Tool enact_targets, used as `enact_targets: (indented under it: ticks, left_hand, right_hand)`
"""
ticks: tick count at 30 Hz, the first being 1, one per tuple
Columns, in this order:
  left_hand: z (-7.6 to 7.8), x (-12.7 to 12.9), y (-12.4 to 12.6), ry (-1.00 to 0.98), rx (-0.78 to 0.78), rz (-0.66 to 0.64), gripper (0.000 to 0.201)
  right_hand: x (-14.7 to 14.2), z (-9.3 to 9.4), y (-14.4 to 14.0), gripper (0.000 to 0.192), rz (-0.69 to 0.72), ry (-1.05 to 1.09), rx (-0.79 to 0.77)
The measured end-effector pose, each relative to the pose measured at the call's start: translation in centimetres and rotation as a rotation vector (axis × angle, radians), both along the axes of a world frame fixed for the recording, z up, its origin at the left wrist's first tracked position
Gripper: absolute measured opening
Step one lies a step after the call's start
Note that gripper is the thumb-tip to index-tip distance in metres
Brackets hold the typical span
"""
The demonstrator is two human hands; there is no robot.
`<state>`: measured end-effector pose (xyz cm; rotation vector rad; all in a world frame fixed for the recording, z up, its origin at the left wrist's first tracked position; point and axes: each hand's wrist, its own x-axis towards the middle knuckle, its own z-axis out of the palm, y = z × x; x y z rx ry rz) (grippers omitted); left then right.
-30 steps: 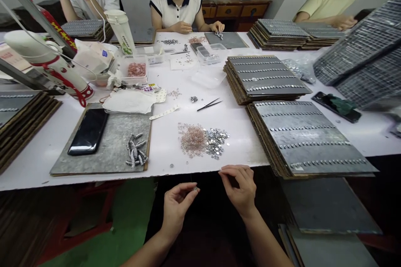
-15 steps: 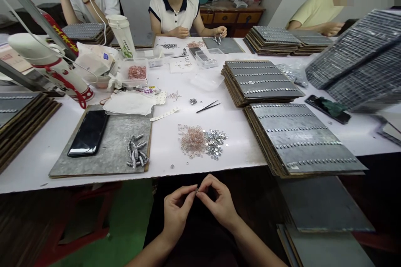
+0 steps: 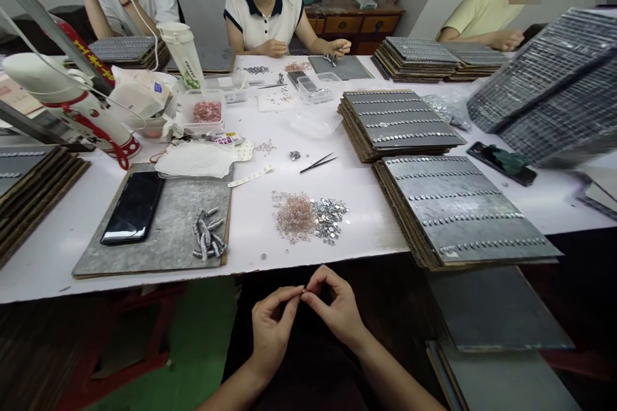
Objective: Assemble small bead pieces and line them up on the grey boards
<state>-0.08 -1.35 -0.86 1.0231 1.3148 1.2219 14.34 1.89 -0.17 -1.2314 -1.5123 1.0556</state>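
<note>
head view: below the white bench (image 3: 250, 237) edge, left hand (image 3: 270, 327) and right hand (image 3: 337, 311) pinch one tiny bead (image 3: 303, 292) between fingertips; pink and silver bead piles (image 3: 308, 218) lie above.

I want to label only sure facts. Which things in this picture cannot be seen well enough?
Head view:
- The piece pinched between left hand and right hand: too small, fingertips cover it.
- Tilted trays: blurred, cut by the right edge.
- Cup: label too small.

white bottle (image 3: 186, 54): green lettering, illegible | red strap (image 3: 81, 45): yellow characters, unreadable
</note>
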Motion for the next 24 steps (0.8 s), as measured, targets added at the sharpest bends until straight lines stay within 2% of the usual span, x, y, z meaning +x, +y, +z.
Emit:
enact_targets:
  ticks: [8, 15, 24]
  left_hand:
    - [-0.2, -0.1, -0.3, 0.061, -0.004, -0.03, 0.017]
    - [-0.6, 0.4, -0.1, 0.04, 0.045, 0.005, 0.017]
    - [0.0, 0.9, 0.0, 0.104, 0.087, 0.008, 0.012]
  right_hand:
    - [0.3, -0.3, -0.5, 0.005, -0.051, -0.156, 0.077]
    - [0.7, -0.3, -0.9, 0.003, -0.065, -0.21, 0.096]
    - [1.0, 0.2, -1.0, 0.004, -0.05, -0.061, 0.037]
